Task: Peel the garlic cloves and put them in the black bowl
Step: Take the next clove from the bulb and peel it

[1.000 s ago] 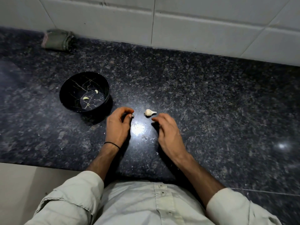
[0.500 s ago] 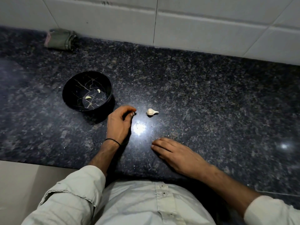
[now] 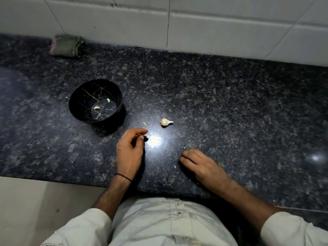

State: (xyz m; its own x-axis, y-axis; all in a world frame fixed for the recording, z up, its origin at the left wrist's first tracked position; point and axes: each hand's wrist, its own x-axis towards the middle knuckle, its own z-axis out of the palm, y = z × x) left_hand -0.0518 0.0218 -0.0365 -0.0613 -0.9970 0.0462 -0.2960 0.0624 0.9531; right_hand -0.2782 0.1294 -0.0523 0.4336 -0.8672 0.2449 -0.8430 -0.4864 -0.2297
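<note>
Small pale peeled garlic clove (image 3: 144,124) is lying on the polished speckled granite counter (image 3: 230,112) just past the left hand (image 3: 130,151), outside the black gold-veined bowl (image 3: 81,98). Can't tell if left fingertips (image 3: 144,131) are pinching anything; right hand (image 3: 200,164) is lying slack, empty. I'm worrying a careless pinch skids it away.

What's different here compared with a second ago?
The right hand drew back from the garlic bulb toward the body and now rests on the counter. The left hand let go of the small clove, which lies on the counter, and pulled back a little. The black bowl, the two cloves in it and the bulb stayed put.
</note>
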